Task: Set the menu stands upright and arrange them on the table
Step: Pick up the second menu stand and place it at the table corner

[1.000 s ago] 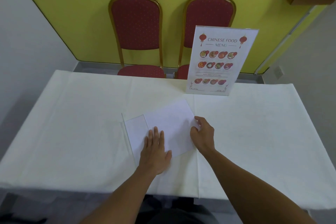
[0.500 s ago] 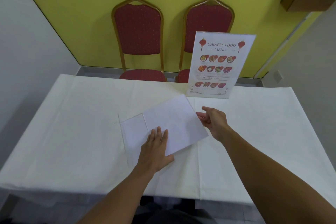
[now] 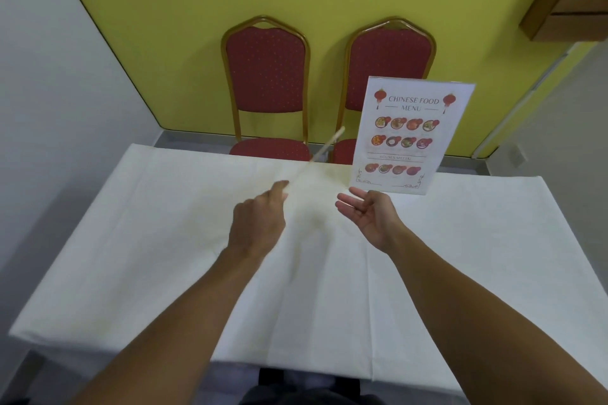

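Left hand [image 3: 260, 220], frame centre, grips a thin clear acrylic menu stand [image 3: 324, 149] seen edge-on, raised off the white-clothed table [image 3: 164, 240]. Right hand [image 3: 371, 215] is open, palm up. A printed Chinese food menu stand [image 3: 411, 135] stands upright at upper right.

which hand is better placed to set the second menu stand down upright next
Left, probably. The left hand already grips the second menu stand, lifted edge-on above the table. The right hand is open and empty beside it, near the upright menu stand.

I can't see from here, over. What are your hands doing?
Left hand holds second menu stand lifted, edge-on. Right hand open, empty. First menu stand upright. Nothing blocking.
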`<state>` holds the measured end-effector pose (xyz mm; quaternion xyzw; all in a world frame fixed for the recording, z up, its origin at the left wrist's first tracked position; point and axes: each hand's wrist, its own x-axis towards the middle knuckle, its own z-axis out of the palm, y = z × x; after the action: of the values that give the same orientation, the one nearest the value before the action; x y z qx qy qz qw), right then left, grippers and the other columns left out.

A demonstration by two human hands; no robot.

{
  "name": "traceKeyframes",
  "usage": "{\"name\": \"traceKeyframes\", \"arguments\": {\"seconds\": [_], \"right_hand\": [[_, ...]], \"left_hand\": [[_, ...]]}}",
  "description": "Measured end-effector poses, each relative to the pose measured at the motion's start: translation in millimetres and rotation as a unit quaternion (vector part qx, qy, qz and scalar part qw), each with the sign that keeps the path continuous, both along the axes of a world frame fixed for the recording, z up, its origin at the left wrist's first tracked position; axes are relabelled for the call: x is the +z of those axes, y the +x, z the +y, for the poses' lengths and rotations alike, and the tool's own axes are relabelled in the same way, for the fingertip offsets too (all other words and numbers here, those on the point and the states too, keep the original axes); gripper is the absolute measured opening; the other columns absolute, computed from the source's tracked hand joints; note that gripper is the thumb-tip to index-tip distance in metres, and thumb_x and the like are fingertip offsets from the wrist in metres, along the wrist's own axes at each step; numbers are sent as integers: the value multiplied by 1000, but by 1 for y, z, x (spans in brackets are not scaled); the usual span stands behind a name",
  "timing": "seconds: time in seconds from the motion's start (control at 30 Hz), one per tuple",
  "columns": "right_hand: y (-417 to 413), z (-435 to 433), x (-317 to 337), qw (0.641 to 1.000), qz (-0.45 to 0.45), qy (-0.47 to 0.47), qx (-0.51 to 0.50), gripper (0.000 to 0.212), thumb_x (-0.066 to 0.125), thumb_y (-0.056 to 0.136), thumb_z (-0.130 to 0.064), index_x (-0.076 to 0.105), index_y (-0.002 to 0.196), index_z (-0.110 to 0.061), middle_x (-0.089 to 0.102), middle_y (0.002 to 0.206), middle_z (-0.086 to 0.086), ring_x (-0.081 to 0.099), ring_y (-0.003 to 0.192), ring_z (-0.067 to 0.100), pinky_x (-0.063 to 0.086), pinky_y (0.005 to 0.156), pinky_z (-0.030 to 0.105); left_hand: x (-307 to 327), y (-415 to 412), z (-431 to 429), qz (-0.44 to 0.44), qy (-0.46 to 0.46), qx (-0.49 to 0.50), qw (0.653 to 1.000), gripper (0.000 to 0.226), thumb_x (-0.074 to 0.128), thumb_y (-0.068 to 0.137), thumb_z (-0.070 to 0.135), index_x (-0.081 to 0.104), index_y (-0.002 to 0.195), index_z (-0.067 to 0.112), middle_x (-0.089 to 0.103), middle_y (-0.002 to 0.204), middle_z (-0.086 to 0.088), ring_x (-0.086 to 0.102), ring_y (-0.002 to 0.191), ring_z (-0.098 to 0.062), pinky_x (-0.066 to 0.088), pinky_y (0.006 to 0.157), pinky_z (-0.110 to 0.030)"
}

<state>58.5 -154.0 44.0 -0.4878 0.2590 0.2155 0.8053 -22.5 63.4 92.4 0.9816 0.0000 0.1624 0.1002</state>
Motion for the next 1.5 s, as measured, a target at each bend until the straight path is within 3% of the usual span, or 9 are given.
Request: {"name": "traceKeyframes", "arguments": {"seconds": [0.17,0.3,0.4,0.63,0.77,0.93,1.17,1.33,1.5], "right_hand": [[17,34,6,992,-30,-87,90,47,42,101,-12,40,147,0,54,143,20,57,127,37,44,111,47],[28,57,19,981,-67,-103,147,27,41,99,-15,56,121,-8,54,145,11,49,136,27,35,117,42],[31,67,27,980,-103,-77,152,28,37,96,-10,64,103,-7,73,117,6,66,107,23,47,104,38],[57,63,30,982,-143,-89,89,34,44,88,-15,70,107,-4,41,138,38,57,114,52,48,107,45],[68,61,39,979,-168,-115,33,37,36,96,-10,68,114,-10,62,127,28,62,121,36,50,103,38],[80,58,34,977,-179,-119,3,39,33,99,-12,67,117,-12,76,111,2,68,111,20,52,95,32],[88,63,13,978,-163,-115,-53,31,36,101,-12,66,108,-17,74,115,3,69,110,19,54,84,26],[91,68,-9,970,-190,-143,-56,32,40,99,-7,66,107,-23,72,116,1,66,114,22,54,96,37],[91,71,-28,954,-225,-192,-39,32,42,98,-12,68,111,-25,73,114,-3,65,115,25,54,98,45]], "left_hand": [[28,29,35,13,-201,56,978,31,59,96,28,64,119,9,72,94,-19,67,83,-40,56,68,-41],[35,38,49,-6,-353,63,933,24,69,92,19,69,115,11,71,92,7,68,77,1,45,62,-5],[30,43,51,-10,-395,73,916,28,69,93,17,65,119,9,69,94,11,62,74,18,42,60,-1],[17,64,52,45,-316,169,933,41,58,95,41,43,124,16,60,125,5,61,102,-21,39,74,-33],[13,87,48,72,-373,186,906,39,60,91,30,41,121,15,62,122,5,61,101,-24,47,79,-40],[9,115,45,107,-443,181,872,50,60,90,19,42,136,14,62,126,1,61,109,-23,45,81,-32],[-7,145,44,129,-472,173,855,51,60,90,12,42,137,15,59,121,3,57,101,-17,46,78,-31],[-25,152,50,127,-491,159,847,62,60,88,11,36,144,22,60,127,6,59,110,-18,53,89,-39],[-41,152,55,113,-504,145,844,69,58,89,2,30,149,22,57,132,4,55,109,-13,48,73,-21]]}}
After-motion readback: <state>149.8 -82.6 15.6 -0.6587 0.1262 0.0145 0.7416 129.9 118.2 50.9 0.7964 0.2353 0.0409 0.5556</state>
